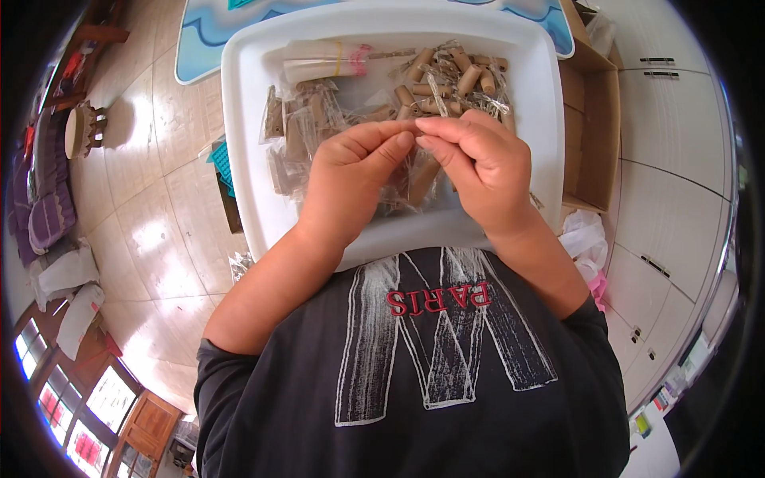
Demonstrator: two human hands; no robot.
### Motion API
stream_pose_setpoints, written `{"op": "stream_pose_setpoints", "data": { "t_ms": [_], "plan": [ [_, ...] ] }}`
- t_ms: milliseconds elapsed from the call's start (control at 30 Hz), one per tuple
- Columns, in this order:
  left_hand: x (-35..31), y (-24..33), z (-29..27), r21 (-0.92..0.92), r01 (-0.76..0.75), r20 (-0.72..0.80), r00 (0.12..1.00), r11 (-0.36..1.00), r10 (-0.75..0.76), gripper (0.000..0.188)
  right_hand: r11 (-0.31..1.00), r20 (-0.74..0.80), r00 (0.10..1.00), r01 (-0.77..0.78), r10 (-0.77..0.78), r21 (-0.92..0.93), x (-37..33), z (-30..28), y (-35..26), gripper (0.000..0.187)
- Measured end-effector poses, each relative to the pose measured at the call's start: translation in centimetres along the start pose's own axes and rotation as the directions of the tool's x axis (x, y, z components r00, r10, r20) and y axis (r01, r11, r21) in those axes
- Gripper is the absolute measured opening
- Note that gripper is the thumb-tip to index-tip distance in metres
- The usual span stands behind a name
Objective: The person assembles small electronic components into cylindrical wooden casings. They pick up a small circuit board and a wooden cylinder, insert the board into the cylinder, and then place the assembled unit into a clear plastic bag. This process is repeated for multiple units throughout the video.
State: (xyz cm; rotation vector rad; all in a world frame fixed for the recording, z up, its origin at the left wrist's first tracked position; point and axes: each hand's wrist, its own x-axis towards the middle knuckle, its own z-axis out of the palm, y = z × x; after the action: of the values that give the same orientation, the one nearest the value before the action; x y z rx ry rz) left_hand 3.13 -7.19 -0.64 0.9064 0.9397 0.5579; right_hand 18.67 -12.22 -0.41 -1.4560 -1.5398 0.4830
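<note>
Both my hands meet over a white plastic tub (239, 127), fingertips almost touching. My left hand (351, 171) is closed in a pinch of thumb and forefinger. Facing it, my right hand (490, 163) pinches the same way. A clear plastic bag (408, 177) shows just below the fingertips and seems to hang from them, a brown cylinder (424, 180) inside it. The pinched edge itself is mostly hidden by my fingers. Loose brown cylinders (468, 80) lie at the tub's far right, and several bagged ones (299, 131) at the left.
At the tub's far left lies a banded bundle of clear bags (319, 62). A blue and white table (199, 48) stands beyond. To the right are a cardboard box (594, 119) and white cabinets (677, 119). A small stool (80, 131) stands on the tiled floor (147, 215) at left.
</note>
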Motion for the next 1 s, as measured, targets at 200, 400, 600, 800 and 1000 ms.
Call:
{"op": "stream_pose_setpoints", "data": {
  "t_ms": [200, 400, 600, 800, 1000],
  "plan": [
    [-0.2, -0.6, 0.7, 0.193, -0.126, 0.023, 0.992, 0.973, 0.123, 0.018, 0.980, -0.034, 0.996, 0.080, -0.087, -0.183, 0.0, 0.7, 0.7, 0.009],
    [-0.7, -0.5, 0.8, 0.254, -0.188, 0.023, 0.982, 0.949, 0.188, 0.016, 0.968, -0.130, 0.960, -0.248, 0.249, 0.024, -0.1, 0.7, 1.3, 0.014],
    [-0.5, 0.1, 0.0, 0.112, -0.182, -0.042, 0.981, 0.977, 0.188, 0.019, 0.416, -0.047, 0.719, -0.347, 0.694, 0.841, 1.2, -1.5, 2.3, 0.015],
    [-0.6, 0.9, -0.3, 0.038, -0.106, -0.070, 0.992, 0.994, 0.109, 0.017, 0.269, 0.384, 0.754, -0.581, 0.533, 0.768, -0.3, -2.2, 2.6, 0.018],
    [-0.6, 0.7, -0.4, 0.009, -0.104, -0.050, 0.993, 0.994, 0.105, 0.015, 0.568, 0.348, 0.772, -0.630, 0.531, 0.530, -0.2, -0.8, 1.1, 0.014]
  ]
}}
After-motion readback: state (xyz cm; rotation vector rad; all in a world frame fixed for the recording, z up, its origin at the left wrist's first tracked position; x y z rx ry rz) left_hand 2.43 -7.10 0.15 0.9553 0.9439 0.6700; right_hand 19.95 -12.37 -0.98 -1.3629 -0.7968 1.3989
